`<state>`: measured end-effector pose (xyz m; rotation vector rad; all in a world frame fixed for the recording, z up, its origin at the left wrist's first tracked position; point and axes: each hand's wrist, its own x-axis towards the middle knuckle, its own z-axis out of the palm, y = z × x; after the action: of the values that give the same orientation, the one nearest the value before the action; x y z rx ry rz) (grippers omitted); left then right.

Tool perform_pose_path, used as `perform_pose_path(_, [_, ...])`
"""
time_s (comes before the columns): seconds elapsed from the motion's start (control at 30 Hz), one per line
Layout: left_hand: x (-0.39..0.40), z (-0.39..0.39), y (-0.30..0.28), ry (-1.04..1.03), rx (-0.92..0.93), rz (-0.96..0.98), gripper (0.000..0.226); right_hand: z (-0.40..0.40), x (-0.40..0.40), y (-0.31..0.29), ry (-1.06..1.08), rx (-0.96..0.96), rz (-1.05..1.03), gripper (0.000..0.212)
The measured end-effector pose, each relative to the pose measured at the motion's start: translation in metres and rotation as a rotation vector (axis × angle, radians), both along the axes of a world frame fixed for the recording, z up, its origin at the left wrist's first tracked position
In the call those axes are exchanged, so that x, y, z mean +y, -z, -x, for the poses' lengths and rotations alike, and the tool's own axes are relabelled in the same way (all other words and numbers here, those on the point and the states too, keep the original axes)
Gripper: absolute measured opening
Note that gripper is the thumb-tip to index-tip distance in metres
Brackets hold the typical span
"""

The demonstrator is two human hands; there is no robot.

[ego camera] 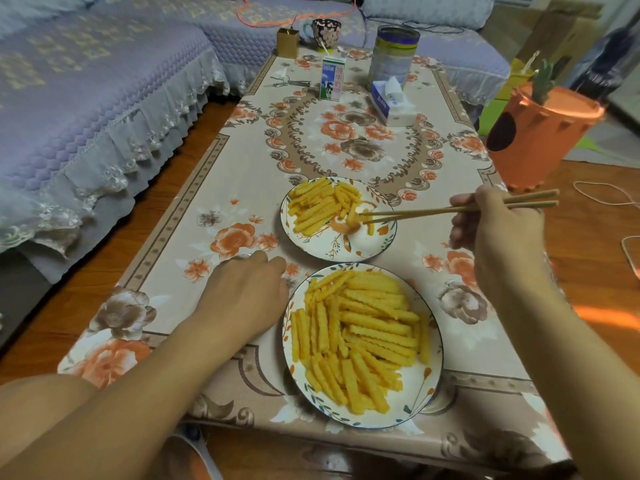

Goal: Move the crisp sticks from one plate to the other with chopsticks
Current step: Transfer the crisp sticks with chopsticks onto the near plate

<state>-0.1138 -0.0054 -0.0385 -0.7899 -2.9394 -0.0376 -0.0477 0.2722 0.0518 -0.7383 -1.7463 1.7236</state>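
Two white flowered plates sit on the table. The near plate (431,382) is heaped with yellow crinkled crisp sticks (363,334). The far plate (377,242) holds a smaller pile of sticks (317,206) on its left half. My right hand (498,226) grips a pair of wooden chopsticks (433,211); their tips reach over the far plate and pinch one stick (352,216) at the pile's right edge. My left hand (249,289) rests palm down on the tablecloth, touching the near plate's left rim, fingers curled and holding nothing.
Further back on the flowered tablecloth (221,237) stand a milk carton (331,79), a tissue box (393,102), a tin can (393,57), a mug (325,33), a small brown box (287,43) and keys (287,82). A sofa (86,98) lies left, an orange bin (540,133) right.
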Motion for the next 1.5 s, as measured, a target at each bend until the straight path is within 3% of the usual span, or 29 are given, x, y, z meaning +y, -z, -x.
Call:
perform_pose_path(0.2, [0.0,-0.003,0.0,0.008,0.018,0.0,0.031,-0.013,0.022,0.002,-0.054,-0.143,0.106,0.031])
perform_pose_path(0.5, [-0.002,-0.004,0.001,0.028,0.045,-0.027,0.035,-0.007,0.01,0.009,-0.108,-0.129,-0.169,0.029])
perform_pose_path(0.8, [0.0,-0.004,-0.002,0.027,0.025,-0.022,0.029,-0.01,-0.004,0.015,-0.342,-0.132,-0.432,0.027])
perform_pose_path(1.0, [-0.003,-0.004,-0.001,0.031,0.017,-0.036,0.029,-0.011,-0.005,0.008,-0.353,-0.067,-0.361,0.046])
perform_pose_path(1.17, [-0.001,-0.004,-0.002,0.025,0.009,-0.024,0.029,-0.031,-0.018,-0.037,-0.345,0.055,-0.056,0.055])
perform_pose_path(1.33, [-0.001,-0.004,-0.001,0.032,0.019,-0.03,0.029,-0.056,-0.035,-0.054,-0.516,-0.167,-0.289,0.056])
perform_pose_path(1.5, [-0.001,-0.004,0.0,0.03,0.006,-0.001,0.031,-0.071,-0.057,-0.062,-0.571,-0.222,-0.463,0.051])
